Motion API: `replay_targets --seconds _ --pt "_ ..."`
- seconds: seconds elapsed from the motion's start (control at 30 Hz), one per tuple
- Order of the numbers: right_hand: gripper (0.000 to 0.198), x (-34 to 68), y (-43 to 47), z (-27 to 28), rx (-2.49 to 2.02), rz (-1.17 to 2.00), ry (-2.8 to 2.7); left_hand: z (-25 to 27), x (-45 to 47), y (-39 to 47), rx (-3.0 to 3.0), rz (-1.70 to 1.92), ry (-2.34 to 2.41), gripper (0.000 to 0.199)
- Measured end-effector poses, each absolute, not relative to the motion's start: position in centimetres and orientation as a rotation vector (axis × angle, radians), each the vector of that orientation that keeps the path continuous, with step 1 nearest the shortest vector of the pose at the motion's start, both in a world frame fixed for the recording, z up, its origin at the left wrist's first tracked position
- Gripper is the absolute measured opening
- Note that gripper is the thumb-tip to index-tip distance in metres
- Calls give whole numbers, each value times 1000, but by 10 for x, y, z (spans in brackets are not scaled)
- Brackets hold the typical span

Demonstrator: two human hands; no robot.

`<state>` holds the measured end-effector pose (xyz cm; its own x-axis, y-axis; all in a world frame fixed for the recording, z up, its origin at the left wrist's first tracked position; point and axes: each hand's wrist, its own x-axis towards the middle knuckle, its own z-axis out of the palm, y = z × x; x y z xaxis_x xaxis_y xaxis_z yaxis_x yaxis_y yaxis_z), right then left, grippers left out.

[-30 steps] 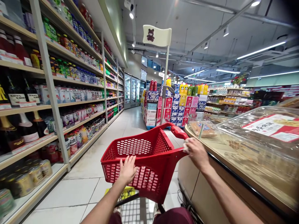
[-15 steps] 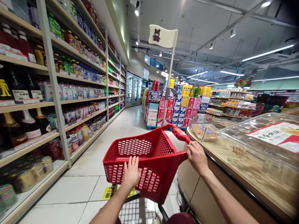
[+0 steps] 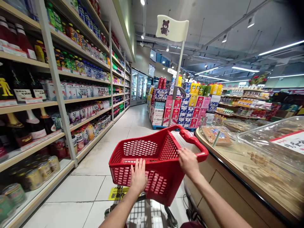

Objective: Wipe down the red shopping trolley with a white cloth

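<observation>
A red plastic shopping cart (image 3: 166, 190) stands crosswise in front of me, its basket to the left and its handle (image 3: 203, 153) to the right. My left hand (image 3: 139, 175) lies against the near side of the basket, fingers stretched up over the rim and thumb outside. My right hand (image 3: 188, 162) is closed over the rim near the handle, its fingertips curled inward. The visible part of the basket holds nothing. A pole rises behind the cart with a cream bear flag (image 3: 172, 28) on top.
Drink shelves (image 3: 87, 98) line the left side. A food counter (image 3: 218, 158) with clear covers stands close to the cart on the right. Stacked drink cartons (image 3: 169, 110) are ahead. A yellow floor sticker (image 3: 116, 193) lies under the cart; cables (image 3: 187, 205) lie beside the counter.
My right hand has moved left from the handle onto the rim near it. The cart sits slightly further right in view, turned a little. My left hand stays on the basket side.
</observation>
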<state>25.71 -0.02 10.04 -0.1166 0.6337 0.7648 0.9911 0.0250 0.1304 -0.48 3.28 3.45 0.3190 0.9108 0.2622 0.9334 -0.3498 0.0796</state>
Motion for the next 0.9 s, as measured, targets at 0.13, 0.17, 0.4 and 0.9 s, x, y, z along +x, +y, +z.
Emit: replay_targets --seconds 0.13,0.17,0.4,0.9 --pt "29 225 10 88 -1457 -816 -2034 35 -7 36 -2485 -334 -1719 71" --pt "29 231 11 90 -1477 -822 -2017 34 -7 36 -2489 -324 -1710 72" --pt "28 259 9 93 -1682 -921 -1766 29 1 33 -2471 -393 -1681 71" --pt "30 200 21 73 -1559 -814 -1875 24 4 26 -2493 -351 -1684 70"
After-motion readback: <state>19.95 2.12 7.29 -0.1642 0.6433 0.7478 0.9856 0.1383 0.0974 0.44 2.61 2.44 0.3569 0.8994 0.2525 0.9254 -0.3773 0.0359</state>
